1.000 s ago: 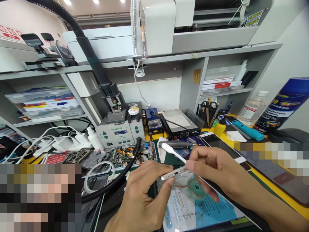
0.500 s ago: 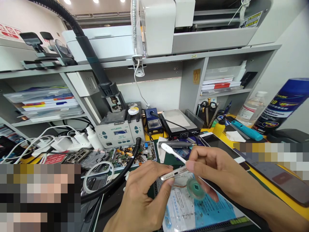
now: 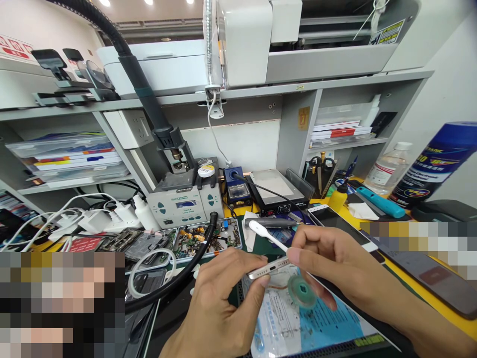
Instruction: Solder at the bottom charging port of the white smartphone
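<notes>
Between left hand and right hand: smartphone, port edge showing, sloping up toward the right hand. Left pinches its left end; right pinches a slim white tool just above (phone contact there unclear).

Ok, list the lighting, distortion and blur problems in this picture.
Head view, top edge: ceiling lights blown out white; head view, right edge: blue spray can leans and looks stretched, probably lens distortion; head view, lower left and right edge: pixelated patches hide detail; head view, centre: left hand, right hand and phone look sharp.
</notes>
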`<state>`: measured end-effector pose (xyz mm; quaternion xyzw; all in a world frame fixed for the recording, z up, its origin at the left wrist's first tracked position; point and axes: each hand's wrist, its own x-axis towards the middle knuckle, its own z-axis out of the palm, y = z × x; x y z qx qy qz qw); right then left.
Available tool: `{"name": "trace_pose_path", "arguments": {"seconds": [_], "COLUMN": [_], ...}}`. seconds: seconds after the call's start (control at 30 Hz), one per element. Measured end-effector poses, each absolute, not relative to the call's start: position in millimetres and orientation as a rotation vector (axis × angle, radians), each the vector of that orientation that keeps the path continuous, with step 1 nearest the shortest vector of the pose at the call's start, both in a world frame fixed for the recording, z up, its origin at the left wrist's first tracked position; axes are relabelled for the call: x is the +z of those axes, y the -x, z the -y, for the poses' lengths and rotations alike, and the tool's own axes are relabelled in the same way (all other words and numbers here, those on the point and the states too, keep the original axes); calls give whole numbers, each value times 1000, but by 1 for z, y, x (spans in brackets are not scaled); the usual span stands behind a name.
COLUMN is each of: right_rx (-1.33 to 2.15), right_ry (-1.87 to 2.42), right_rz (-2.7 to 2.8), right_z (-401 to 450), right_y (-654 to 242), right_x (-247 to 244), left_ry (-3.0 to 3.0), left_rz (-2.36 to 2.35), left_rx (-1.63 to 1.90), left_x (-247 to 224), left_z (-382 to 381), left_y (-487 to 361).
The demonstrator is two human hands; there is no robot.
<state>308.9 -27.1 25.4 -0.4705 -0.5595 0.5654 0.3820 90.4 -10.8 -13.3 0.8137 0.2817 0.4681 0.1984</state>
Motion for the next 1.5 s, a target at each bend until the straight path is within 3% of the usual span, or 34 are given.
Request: {"name": "trace_pose_path", "arguments": {"seconds": [0.23,0.77,1.17,1.5], "right_rx": [1377,565,485,650], "right_ry": [1238,1670,1708,1518], "right_rz": [1441,2075,2387,2390], "right_z": [26,-10,-30,32], "right_y": [-318,-351,-322,-295], "right_x": [31,25,8,25], "left_ry": [-2296,-2041,-1880,-1921], "left_rz": [-812,-1007,-1105,-1045], "left_rx": [1290,1357,1319,1264], "left_x": [-19,-12,-14,-15], "left_z": [9,-7,-10,-7], "left_y": [-87,-76,-73,-76]}}
